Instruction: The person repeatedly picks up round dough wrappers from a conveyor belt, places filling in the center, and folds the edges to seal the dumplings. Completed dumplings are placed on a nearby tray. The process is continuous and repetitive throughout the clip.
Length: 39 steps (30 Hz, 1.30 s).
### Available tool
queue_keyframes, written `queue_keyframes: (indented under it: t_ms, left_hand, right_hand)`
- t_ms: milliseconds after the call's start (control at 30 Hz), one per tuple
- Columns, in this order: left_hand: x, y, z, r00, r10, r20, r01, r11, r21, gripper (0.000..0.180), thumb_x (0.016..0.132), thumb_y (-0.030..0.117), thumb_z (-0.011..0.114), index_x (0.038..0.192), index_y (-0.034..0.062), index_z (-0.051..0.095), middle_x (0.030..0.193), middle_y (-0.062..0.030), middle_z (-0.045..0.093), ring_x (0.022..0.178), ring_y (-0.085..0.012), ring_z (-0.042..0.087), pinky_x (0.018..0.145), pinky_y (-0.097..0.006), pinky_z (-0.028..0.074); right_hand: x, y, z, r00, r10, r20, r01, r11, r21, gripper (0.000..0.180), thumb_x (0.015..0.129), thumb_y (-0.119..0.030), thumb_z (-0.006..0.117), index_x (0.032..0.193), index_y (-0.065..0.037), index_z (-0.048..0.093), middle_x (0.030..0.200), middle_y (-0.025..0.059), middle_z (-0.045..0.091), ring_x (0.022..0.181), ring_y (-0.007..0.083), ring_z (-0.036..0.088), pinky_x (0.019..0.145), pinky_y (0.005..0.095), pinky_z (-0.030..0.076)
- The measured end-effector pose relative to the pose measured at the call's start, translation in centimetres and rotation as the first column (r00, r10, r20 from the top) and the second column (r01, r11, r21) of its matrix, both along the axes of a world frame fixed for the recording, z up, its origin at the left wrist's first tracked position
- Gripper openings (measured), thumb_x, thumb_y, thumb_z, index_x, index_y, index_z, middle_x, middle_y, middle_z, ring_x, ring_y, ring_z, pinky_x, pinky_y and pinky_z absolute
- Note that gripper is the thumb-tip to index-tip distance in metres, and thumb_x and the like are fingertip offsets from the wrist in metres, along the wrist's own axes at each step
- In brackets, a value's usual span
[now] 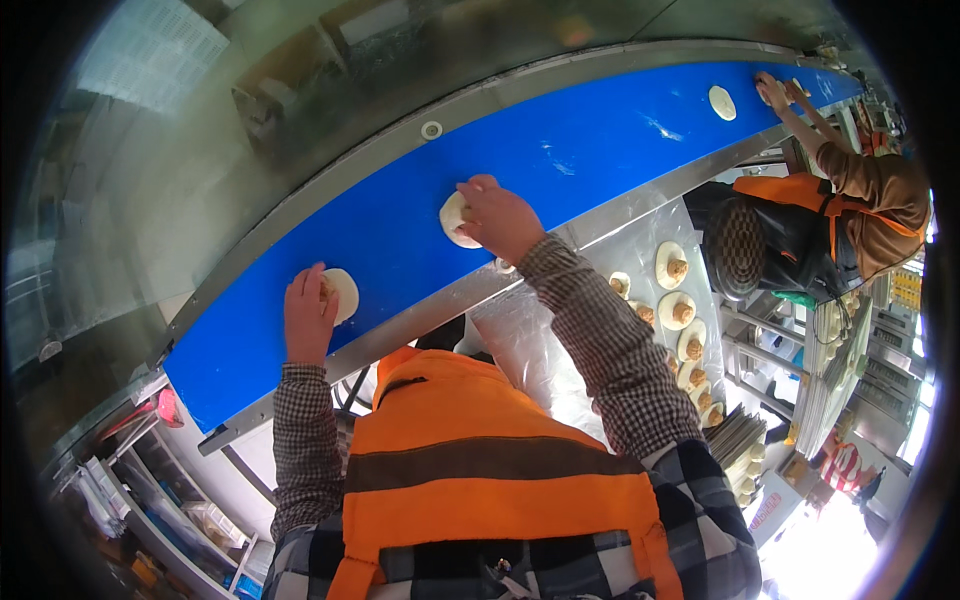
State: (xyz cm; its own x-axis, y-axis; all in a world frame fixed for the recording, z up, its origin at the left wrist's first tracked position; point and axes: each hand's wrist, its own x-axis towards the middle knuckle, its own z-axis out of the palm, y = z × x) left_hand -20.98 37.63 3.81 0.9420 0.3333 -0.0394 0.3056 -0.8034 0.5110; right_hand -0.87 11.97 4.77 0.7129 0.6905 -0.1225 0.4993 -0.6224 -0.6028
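Blue belt [380, 230] bears dough [453, 218] partly beneath right hand [502, 218]

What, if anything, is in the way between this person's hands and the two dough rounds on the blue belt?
Nothing visible is in the way. The left hand is already at the left dough round, and the right hand at the right dough round. Bare blue belt separates the two rounds.

Two round white dough pieces [345, 296] lie on the long blue belt [600, 150], partly under the left hand [308, 312] and right hand [502, 218]. A third piece [722, 103] lies farther right. Brown-topped white dough rounds [672, 268] sit nearer, on shiny plastic [535, 345].
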Motion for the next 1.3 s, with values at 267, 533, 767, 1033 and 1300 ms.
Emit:
queue_keyframes:
  t_ms: [267, 533, 767, 1033, 1300]
  left_hand:
    - [-7.5, 9.0, -3.4, 0.950, 0.313, -0.014, -0.251, 0.733, -0.633, 0.053, 0.091, 0.019, 0.058, 0.138, 0.0044, 0.040, 0.138, -0.0181, 0.043, 0.122, -0.0307, 0.046, 0.102, -0.042, 0.039]
    - [-10.8, 22.8, -4.5, 0.814, -0.145, -0.562, 0.095, 0.988, -0.118, 0.041, 0.065, 0.022, 0.082, 0.087, 0.0034, 0.054, 0.082, -0.0044, 0.053, 0.078, -0.0148, 0.052, 0.070, -0.032, 0.047]
    - [-14.4, 25.7, -3.6, 0.656, 0.086, -0.749, -0.180, 0.983, -0.045, 0.044, 0.066, 0.027, 0.076, 0.094, -0.0025, 0.057, 0.093, -0.0172, 0.063, 0.085, -0.0244, 0.061, 0.073, -0.040, 0.049]
    - [-7.8, 12.3, 6.0, 0.873, 0.068, -0.483, -0.334, 0.805, -0.490, 0.050, 0.079, 0.016, 0.065, 0.122, -0.0015, 0.047, 0.103, -0.0217, 0.061, 0.106, -0.0281, 0.056, 0.090, -0.040, 0.045]
    - [7.3, -20.5, -1.5, 0.617, -0.736, -0.280, 0.127, 0.444, -0.887, 0.057, 0.087, 0.021, 0.067, 0.134, 0.0010, 0.040, 0.118, -0.0109, 0.058, 0.106, -0.0191, 0.057, 0.090, -0.032, 0.046]
  right_hand:
    - [-1.0, 4.4, -0.4, 0.991, 0.117, -0.062, -0.125, 0.981, -0.150, 0.062, 0.074, -0.045, 0.068, 0.122, -0.008, 0.057, 0.119, 0.0153, 0.058, 0.109, 0.0339, 0.056, 0.090, 0.0426, 0.046]
    - [-7.6, 14.4, -5.2, 0.965, 0.256, -0.053, -0.259, 0.964, -0.062, 0.022, 0.065, -0.027, 0.069, 0.075, -0.008, 0.069, 0.070, 0.0140, 0.064, 0.069, 0.0332, 0.063, 0.060, 0.0423, 0.050]
    - [-13.6, 11.1, -2.9, 0.931, 0.065, -0.359, 0.120, 0.874, 0.471, 0.041, 0.069, -0.020, 0.072, 0.102, -0.002, 0.057, 0.091, 0.0174, 0.063, 0.081, 0.0316, 0.063, 0.067, 0.0429, 0.051]
    - [-17.9, -12.4, -1.4, 0.467, -0.321, -0.824, 0.852, 0.412, 0.323, 0.051, 0.075, -0.017, 0.074, 0.121, -0.004, 0.055, 0.104, 0.0100, 0.064, 0.092, 0.0189, 0.063, 0.082, 0.0325, 0.054]
    - [-28.5, -24.5, -2.9, -0.047, -0.775, -0.630, 0.994, 0.025, -0.104, 0.045, 0.080, -0.015, 0.071, 0.120, -0.003, 0.054, 0.114, 0.0116, 0.059, 0.101, 0.0198, 0.060, 0.084, 0.0325, 0.051]
